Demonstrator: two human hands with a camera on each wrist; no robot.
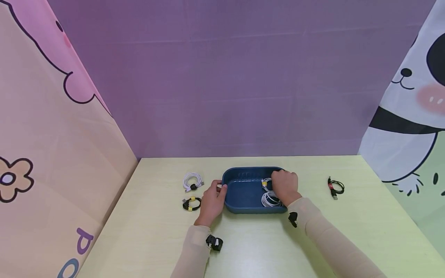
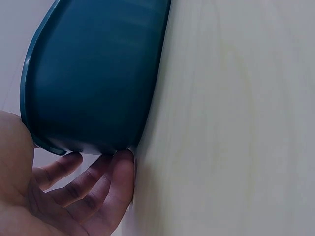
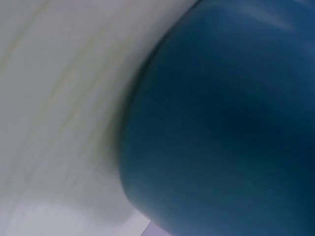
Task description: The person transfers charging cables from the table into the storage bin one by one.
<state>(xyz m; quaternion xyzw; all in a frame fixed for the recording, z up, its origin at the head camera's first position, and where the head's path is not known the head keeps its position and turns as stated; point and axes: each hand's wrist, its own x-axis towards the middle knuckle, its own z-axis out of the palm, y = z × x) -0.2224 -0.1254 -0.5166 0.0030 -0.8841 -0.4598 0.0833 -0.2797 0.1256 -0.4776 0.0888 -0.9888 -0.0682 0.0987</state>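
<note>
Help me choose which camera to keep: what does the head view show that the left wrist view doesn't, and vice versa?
Only the head view: the right hand at the tray's right end, white cables inside, a white coil and a yellow-tied black cable to the left, a red-tied black cable to the right, and the panda print.

Only the left wrist view: several fingertips close up, low at the tray's outer end.

Both: the left hand, the tray and the tabletop.

The right grip (image 1: 286, 186) hides its own fingertips and part of the blue tray (image 1: 243, 194) at its right rim.
</note>
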